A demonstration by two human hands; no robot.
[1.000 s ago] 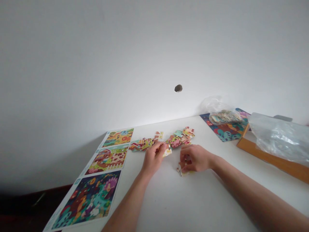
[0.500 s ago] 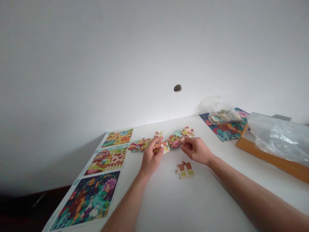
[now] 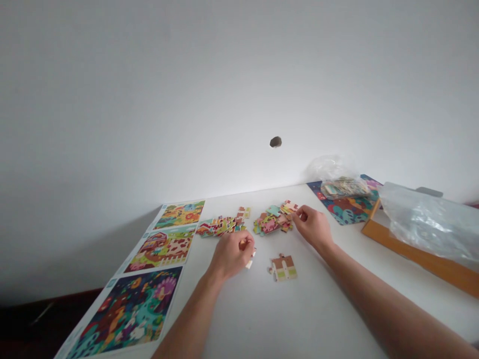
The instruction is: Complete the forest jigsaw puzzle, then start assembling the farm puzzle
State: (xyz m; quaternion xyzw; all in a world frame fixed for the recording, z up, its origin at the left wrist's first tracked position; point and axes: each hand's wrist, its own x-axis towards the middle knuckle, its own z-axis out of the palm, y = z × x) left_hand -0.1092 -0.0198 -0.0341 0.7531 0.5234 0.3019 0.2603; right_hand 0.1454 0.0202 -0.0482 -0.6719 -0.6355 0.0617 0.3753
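My left hand (image 3: 231, 253) is closed around a puzzle piece (image 3: 251, 261), most of it hidden by the fingers; a pale edge sticks out at the lower right. My right hand (image 3: 313, 227) has its fingertips pinched together at the right side of a heap of puzzle pieces (image 3: 270, 223); whether a piece is between them is hidden. A second heap of puzzle pieces (image 3: 217, 227) lies beyond my left hand. Between my forearms, nearer to me, rest joined brown, green and cream puzzle pieces (image 3: 285, 267).
Three picture sheets line the table's left side, the middle one a farm scene (image 3: 162, 249). At the back right, a plastic bag of pieces (image 3: 346, 187) lies on a dark picture sheet (image 3: 346, 211). An orange-edged box (image 3: 415, 257) with clear plastic (image 3: 426, 222) stands right. The wall (image 3: 224, 99) closes off the back.
My left hand has come back toward me with a piece, away from the heaps, its fingers curling in. My right hand has shifted slightly right and up, still beside the right heap.
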